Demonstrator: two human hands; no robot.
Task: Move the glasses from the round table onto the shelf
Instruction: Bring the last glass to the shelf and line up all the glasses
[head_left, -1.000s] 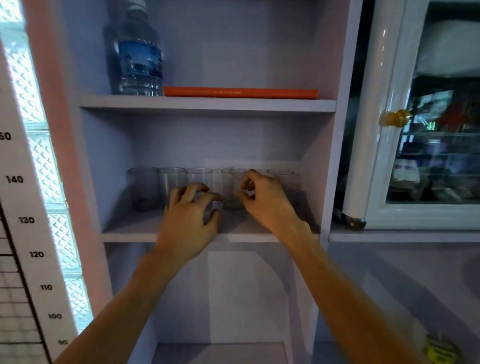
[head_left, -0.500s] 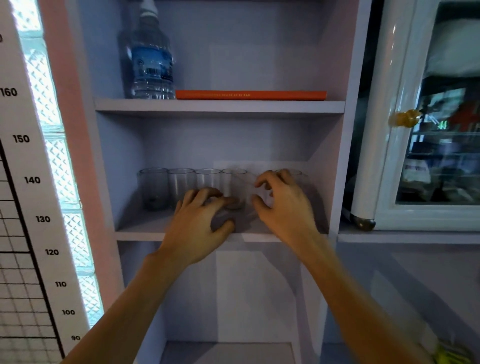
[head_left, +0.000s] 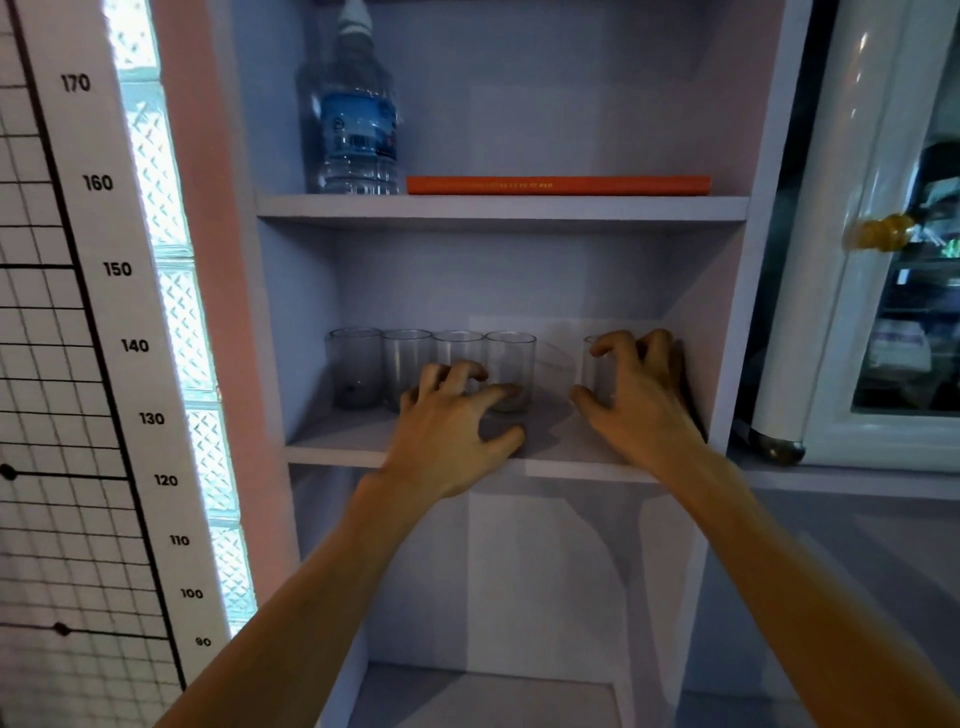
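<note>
**Clear tumblers lined up on the middle shelf**

On the middle shelf (head_left: 363, 447), near the centre of the frame, four clear cylindrical glasses (head_left: 408, 364) were seen standing upright in a row, rim beside rim, with smooth straight walls and thick bases. A fifth glass (head_left: 595, 369) was seen apart from them, toward the right wall of the unit, partly hidden behind fingers.

The left hand (head_left: 447, 441) was held in front of the row with its fingers curled and loosely spread, the fingertips close to the lower walls of the third and fourth glasses; whether they were actually touched could not be told. Nothing was clasped by it. The right hand (head_left: 639, 400) was curved around the fifth glass, thumb low on its left side and fingers arched over the rim, though a firm grip could not be confirmed.

The shelving was painted a matt pale lilac, with flat boards and square edges. On the board above, at upper centre, a ribbed plastic water bottle (head_left: 358, 114) with a blue label was stood beside a flat orange book (head_left: 558, 185). At the left of the frame a height chart (head_left: 78, 312) with printed numbers was fixed beside patterned glass blocks (head_left: 176, 322). At the right, a glossy white cabinet door (head_left: 841, 234) with a brass-coloured knob (head_left: 880, 232) was visible.
</note>
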